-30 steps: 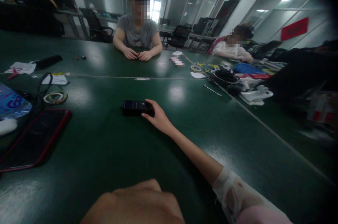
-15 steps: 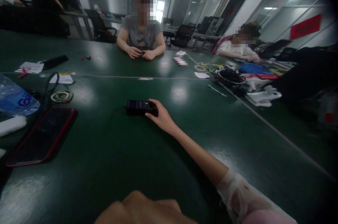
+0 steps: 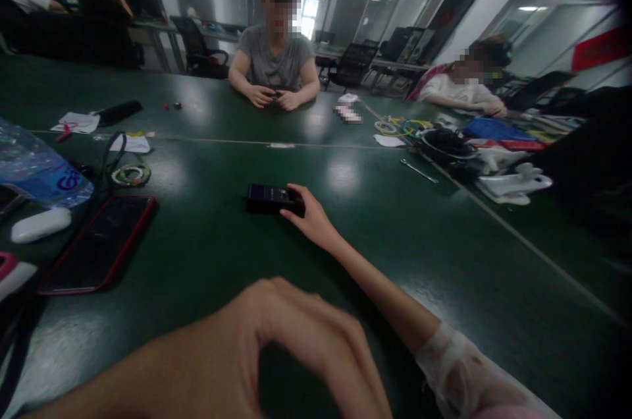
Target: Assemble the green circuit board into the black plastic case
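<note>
A small black box-shaped device (image 3: 266,200) with a dark screen and faint white marks on its top face lies on the green table (image 3: 207,241). My right hand (image 3: 309,211) grips its right end, thumb on the near side and fingers on the far side. Close to the camera, my left hand (image 3: 291,320) arches over the near part of the table. Its fingers curve downward, parted from the thumb, and bare table shows in the gap. The left fingertips run out past the bottom edge of the picture.
At left are a red-cased phone (image 3: 101,244), a white case (image 3: 40,226), a plastic bottle (image 3: 44,172) and bracelets (image 3: 131,174). A wrench (image 3: 419,170) lies near cables (image 3: 447,142) and a white glue gun-like thing (image 3: 516,183). Two people sit across the table.
My left hand has risen further into view from the bottom edge, its curved fingers now showing. The right hand keeps its hold on the device. The whole view has shifted slightly.
</note>
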The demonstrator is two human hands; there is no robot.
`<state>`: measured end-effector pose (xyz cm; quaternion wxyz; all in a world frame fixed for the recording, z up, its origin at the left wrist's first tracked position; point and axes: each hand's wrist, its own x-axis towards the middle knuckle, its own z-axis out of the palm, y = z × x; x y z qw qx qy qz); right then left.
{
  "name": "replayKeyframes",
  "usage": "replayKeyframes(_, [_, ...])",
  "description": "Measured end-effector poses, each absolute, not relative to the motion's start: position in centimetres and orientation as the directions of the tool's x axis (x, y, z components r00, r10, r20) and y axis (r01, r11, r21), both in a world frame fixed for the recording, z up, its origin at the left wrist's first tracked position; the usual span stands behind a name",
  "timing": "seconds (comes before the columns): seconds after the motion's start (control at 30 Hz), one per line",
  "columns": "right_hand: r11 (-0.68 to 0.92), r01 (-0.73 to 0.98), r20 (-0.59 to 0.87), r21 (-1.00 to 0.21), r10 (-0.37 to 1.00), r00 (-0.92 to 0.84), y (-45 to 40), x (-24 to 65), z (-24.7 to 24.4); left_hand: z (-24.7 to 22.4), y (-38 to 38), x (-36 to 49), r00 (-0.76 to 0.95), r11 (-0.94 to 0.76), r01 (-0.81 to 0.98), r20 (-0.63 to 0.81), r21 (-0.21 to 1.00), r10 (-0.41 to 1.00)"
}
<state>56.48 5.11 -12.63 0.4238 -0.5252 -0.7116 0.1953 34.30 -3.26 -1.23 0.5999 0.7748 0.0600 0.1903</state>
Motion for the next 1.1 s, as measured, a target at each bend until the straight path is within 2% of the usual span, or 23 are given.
replayKeyframes(0.03, [0.373,0.582,0.402,-0.723,0.912,-0.085,5.2,56.5,-12.7,-0.3,-2.0,34.2,0.914,-0.234,-0.127,0.205,0.964,0.349])
replayKeyframes(0.1, [0.372,0.584,0.406,-0.722,0.911,-0.079,5.3,56.5,-12.9,0.1,0.8,34.4,0.822,-0.224,-0.124,0.227,0.967,0.523])
replayKeyframes(0.2, [0.373,0.589,0.402,-0.717,0.911,-0.088,5.4,56.5,-12.9,-2.3,5.3,34.7,0.493,-0.36,-0.025,0.325,0.933,0.807])
replayKeyframes(0.27, [0.371,0.59,0.396,-0.717,0.913,-0.094,5.3,56.6,-12.8,-4.6,7.8,34.4,0.317,-0.42,0.142,0.361,0.896,0.877])
replayKeyframes(0.33, [0.363,0.586,0.383,-0.725,0.919,-0.095,5.3,56.6,-12.7,-6.7,9.6,33.7,0.243,-0.451,0.28,0.392,0.848,0.887])
replayKeyframes(0.5, [0.346,0.576,0.363,-0.741,0.927,-0.089,5.1,56.5,-12.5,-9.9,11.2,32.4,0.296,-0.557,0.427,0.471,0.713,0.831])
replayKeyframes(0.67, [0.328,0.56,0.346,-0.761,0.935,-0.077,5.2,56.3,-12.3,-12.0,11.5,32.3,0.584,-0.575,0.475,0.251,0.666,0.772])
replayKeyframes(0.8, [0.31,0.538,0.328,-0.784,0.942,-0.066,5.3,56.3,-12.5,-12.7,11.5,32.5,0.534,-0.521,0.548,0.206,0.654,0.82])
replayKeyframes(1.1, [0.324,0.476,0.337,-0.818,0.94,-0.061,5.2,56.5,-12.5,-12.2,11.3,32.7,0.519,-0.506,0.52,0.216,0.689,0.827])
